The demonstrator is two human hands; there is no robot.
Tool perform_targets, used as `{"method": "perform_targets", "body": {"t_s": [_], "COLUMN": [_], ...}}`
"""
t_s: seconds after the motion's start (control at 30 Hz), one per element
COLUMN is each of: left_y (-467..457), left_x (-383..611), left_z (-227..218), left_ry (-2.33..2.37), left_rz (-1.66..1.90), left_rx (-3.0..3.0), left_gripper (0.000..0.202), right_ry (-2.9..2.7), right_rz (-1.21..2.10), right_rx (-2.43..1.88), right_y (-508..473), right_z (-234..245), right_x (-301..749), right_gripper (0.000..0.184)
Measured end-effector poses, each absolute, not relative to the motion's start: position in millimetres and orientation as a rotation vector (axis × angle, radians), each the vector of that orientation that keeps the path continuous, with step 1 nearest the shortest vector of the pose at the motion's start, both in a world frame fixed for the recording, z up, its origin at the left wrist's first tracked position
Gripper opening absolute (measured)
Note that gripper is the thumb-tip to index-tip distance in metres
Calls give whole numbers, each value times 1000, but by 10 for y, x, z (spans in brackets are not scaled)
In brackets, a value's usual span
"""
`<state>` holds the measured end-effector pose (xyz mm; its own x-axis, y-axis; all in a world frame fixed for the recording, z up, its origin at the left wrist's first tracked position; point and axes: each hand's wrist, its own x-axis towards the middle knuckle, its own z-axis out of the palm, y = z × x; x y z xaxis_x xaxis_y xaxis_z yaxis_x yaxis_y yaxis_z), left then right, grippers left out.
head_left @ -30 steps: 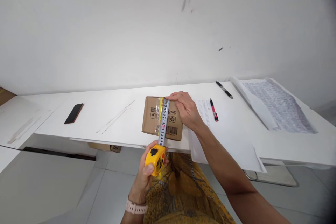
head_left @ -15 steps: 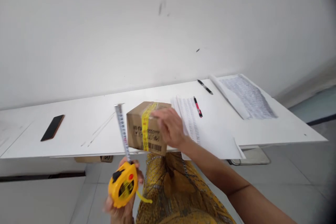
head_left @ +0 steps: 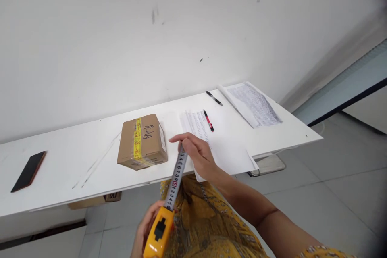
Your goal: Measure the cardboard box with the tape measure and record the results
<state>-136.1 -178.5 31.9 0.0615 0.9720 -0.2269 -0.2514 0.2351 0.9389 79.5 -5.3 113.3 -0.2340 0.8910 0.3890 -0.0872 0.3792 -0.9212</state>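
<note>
My left hand [head_left: 147, 225] is wrapped round the yellow case of a tape measure [head_left: 159, 231], low in front of the desk edge. From the case a stretch of numbered metal blade runs up and to the right. My right hand [head_left: 198, 155] pinches the blade's far end between thumb and fingers, over the edge of the papers. Left of that hand a brown cardboard box [head_left: 127, 139] rests on the desk, apart from both hands. Yellow printed tape and black handwriting mark its top.
The white desk [head_left: 90, 145] runs along a wall. Printed sheets [head_left: 223, 157] carry a red and black pen [head_left: 208, 120]. Farther right lie a black pen [head_left: 214, 98] and a densely written paper [head_left: 256, 107]. A dark phone [head_left: 28, 171] lies at left; another carton [head_left: 90, 201] shows below the desk.
My right hand has let go of the cardboard box, which now rests on the desk, and has taken hold of the tape's end. The view has shifted to the right.
</note>
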Motion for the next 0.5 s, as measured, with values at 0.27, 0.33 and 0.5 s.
{"method": "perform_targets", "body": {"t_s": [0.27,0.33,0.5], "left_y": [-1367,-1254,-795], "left_x": [-911,-850,-681], "left_z": [653,783,1149], "left_ry": [1009,998,978], "left_rz": [1172,1204,1271], "left_rx": [1092,1218,1509], "left_gripper": [93,89,78], "right_ry": [-1881,-1968,-1627], "right_rz": [920,763,572], "right_rx": [-674,-662,-1188], "right_y": [-462,-459,182], "right_z": [830,790,772], "right_x": [993,1051,1553], "right_gripper": [30,29,31]}}
